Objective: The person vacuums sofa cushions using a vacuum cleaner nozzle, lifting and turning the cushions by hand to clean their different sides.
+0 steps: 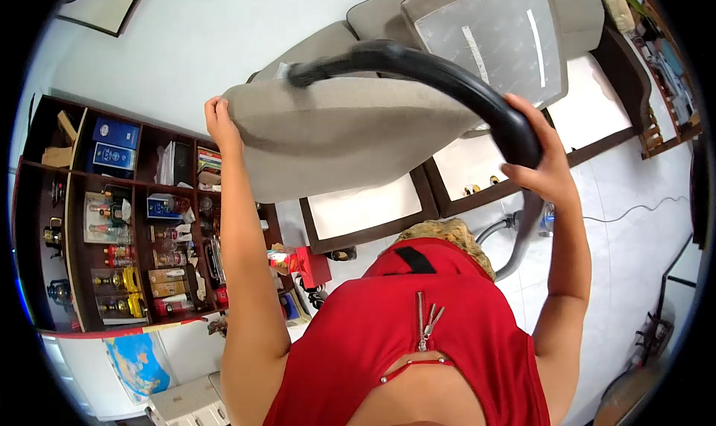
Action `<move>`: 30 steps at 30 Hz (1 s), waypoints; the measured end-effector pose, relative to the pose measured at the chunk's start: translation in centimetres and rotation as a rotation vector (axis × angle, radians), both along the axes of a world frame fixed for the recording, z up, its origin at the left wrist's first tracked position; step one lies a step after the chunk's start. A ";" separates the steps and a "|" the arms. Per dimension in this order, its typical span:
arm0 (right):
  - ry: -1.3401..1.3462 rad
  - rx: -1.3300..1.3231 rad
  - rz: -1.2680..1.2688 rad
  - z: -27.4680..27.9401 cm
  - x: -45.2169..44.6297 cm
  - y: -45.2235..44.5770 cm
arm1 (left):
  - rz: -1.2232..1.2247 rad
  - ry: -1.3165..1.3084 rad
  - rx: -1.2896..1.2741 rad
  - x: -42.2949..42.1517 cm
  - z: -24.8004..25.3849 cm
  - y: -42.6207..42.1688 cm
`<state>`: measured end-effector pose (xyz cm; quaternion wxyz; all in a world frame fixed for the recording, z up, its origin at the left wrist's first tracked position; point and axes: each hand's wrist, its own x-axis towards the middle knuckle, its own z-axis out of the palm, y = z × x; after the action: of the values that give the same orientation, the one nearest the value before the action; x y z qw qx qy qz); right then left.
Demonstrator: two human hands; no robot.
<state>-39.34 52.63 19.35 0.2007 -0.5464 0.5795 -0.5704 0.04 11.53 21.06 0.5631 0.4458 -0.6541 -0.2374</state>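
Head view, and from where I stand the wearer's left grip [222, 120] is clasping the top corner of a big grey cushion [335, 154], which tilts up over the sofa frame [373, 231]; whether its lower edge rests on anything, I can't tell. Over on the other side, the right grip [546, 154] is wrapped round the thick end of a curved black tube [447, 72], whose narrow tip reaches across the cushion's upper edge, near the left fingers. That tip is blurred, so I can't say if it touches the fabric. What worries me is the cushion: with one hand pinching a single corner, its weight could twist it free and drop it onto the white panels below. Pressing hard with the tube might tip it too, and a careless swing could knock those left fingers. A ribbed grey hose [520, 254] curves down beside the wearer's waist; if it caught on the body or pulled taut, it could drag the tube sideways. The second cushion [507, 49], leaning behind, might slide if bumped, and a thin cable [619, 222] lying loose on the floor could trip a backward step.
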 end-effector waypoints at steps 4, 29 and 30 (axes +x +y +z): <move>-0.008 -0.046 0.148 1.7 1.0 -3.7 | -0.043 0.010 -0.026 0.6 -0.8 1.3; -0.135 0.257 0.201 4.0 -1.8 -2.7 | -0.064 0.062 -0.014 6.3 -1.6 5.4; -0.127 0.285 0.182 3.9 -2.3 -2.0 | -0.055 0.067 -0.007 6.6 -1.5 5.6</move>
<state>-41.63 50.60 23.26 0.3634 -0.5254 0.5887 -0.4953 6.64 17.12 19.51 0.5796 0.4175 -0.6476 -0.2653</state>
